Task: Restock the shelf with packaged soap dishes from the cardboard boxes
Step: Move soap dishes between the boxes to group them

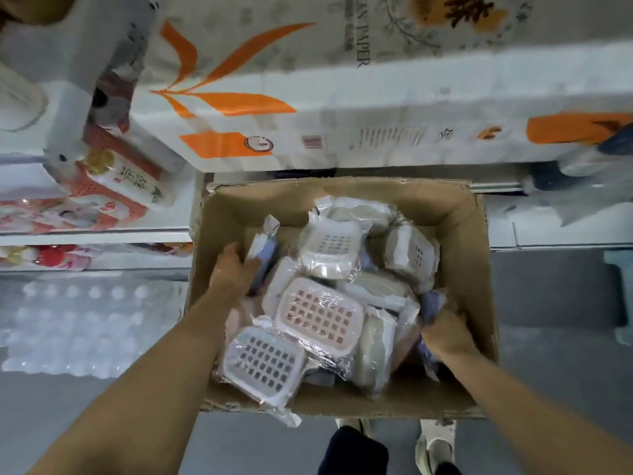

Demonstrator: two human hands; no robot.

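Both hands reach into the open brown cardboard box. The left hand curls its fingers around a blue plastic-wrapped soap dish standing on edge; the right hand clamps another blue wrapped dish at the right wall.

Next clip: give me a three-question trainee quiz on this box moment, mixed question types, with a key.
1. True or false: both hands are inside the cardboard box.
2. What does the right hand grip? A) a purple wrapped pack B) the box flap C) a toilet paper bundle
3. Fill in: the pink soap dish lies grid side ____.

Key: 1 true, the left hand is in too; 2 A; 3 up.
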